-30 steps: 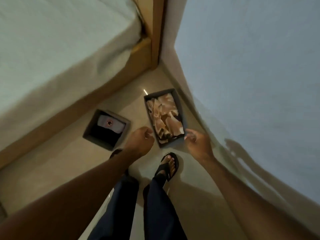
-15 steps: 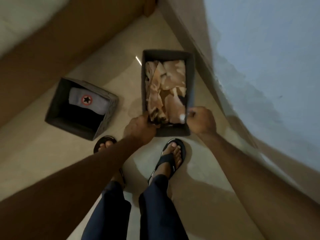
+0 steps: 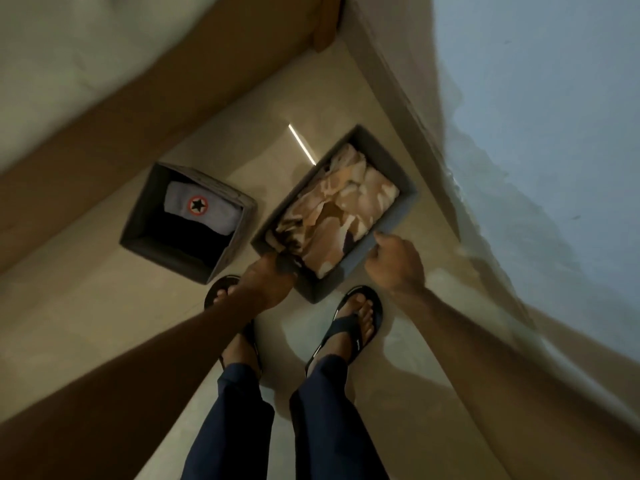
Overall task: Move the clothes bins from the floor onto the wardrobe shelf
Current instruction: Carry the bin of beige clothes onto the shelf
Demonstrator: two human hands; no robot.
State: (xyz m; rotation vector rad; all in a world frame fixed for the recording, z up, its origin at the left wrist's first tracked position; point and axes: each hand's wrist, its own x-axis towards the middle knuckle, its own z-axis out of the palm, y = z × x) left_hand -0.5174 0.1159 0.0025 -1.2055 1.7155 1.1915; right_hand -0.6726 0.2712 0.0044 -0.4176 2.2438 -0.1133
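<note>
A long grey bin (image 3: pixel 403 206) full of tan and cream clothes sits in front of my feet, turned at an angle beside the wall. My left hand (image 3: pixel 268 284) grips its near left corner, fingers curled over the rim. My right hand (image 3: pixel 398 263) grips the near right rim. To the left a square grey bin (image 3: pixel 227 252) stands on the floor, holding dark clothes and a grey piece with a red-ringed star badge. No wardrobe shelf is in view.
A bed with a wooden frame (image 3: pixel 166 109) runs along the left and far side. A pale blue wall (image 3: pixel 540 140) rises close on the right. My sandalled feet (image 3: pixel 356 320) stand on the beige tiled floor just behind the long bin.
Both hands went from hovering near the long bin to gripping its near corners. The bin has since swung so its far end points right, toward the wall.
</note>
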